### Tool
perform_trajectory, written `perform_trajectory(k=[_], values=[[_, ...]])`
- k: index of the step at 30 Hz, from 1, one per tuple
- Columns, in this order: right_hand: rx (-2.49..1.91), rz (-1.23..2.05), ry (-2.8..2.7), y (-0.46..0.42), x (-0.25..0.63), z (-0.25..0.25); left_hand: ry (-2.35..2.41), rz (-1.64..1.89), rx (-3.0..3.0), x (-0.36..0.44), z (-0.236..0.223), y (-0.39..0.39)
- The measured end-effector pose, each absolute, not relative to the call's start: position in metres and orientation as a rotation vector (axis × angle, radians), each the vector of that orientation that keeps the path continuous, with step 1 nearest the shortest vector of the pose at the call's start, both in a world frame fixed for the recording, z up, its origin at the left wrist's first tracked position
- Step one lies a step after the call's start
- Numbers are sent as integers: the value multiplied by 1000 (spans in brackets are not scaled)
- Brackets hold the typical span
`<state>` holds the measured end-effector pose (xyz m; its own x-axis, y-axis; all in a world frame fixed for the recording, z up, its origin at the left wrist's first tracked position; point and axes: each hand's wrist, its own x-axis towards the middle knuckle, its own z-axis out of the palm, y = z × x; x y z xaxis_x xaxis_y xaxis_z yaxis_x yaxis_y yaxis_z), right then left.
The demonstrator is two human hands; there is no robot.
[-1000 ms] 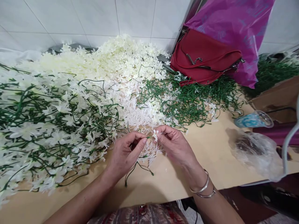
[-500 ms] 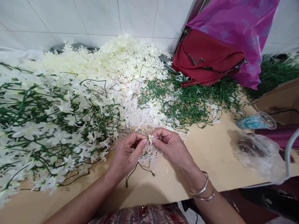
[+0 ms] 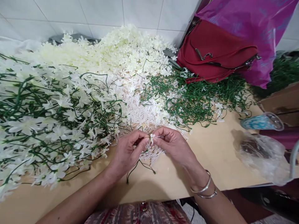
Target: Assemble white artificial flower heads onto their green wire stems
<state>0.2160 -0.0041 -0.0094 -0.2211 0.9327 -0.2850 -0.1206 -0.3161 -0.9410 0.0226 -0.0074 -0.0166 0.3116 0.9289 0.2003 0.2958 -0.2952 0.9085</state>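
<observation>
Between the fingertips of both hands sits a small white artificial flower (image 3: 152, 138). My left hand (image 3: 130, 151) is closed in a pinch at its left side, where a bit of green shows. From the right, my right hand (image 3: 176, 147) pinches the flower's edge, and a thin white strand sticks out by its fingers. A green plastic stem (image 3: 147, 167) with forked ends hangs or lies below the hands; whether it joins the flower is hidden. Just beyond the fingers lies a pile of thin white stamen-like pieces (image 3: 142, 113).
Finished-looking white flowers on green stems (image 3: 58, 133) are heaped at left. Loose cream petals (image 3: 130, 49) pile against the tiled wall. Green stems (image 3: 193, 102) lie under a red handbag (image 3: 221, 51). A plastic cup (image 3: 261, 122) and clear bag (image 3: 261, 155) sit at right.
The camera view has shifted slightly. Both hands keep their pinch on the white flower, with only small finger movement.
</observation>
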Motion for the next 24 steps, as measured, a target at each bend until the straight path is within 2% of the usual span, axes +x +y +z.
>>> perform_trajectory(k=[24], values=[[-1182, 1647, -1155, -1, 223, -9, 1131, 856, 1837, 22, -13, -10]])
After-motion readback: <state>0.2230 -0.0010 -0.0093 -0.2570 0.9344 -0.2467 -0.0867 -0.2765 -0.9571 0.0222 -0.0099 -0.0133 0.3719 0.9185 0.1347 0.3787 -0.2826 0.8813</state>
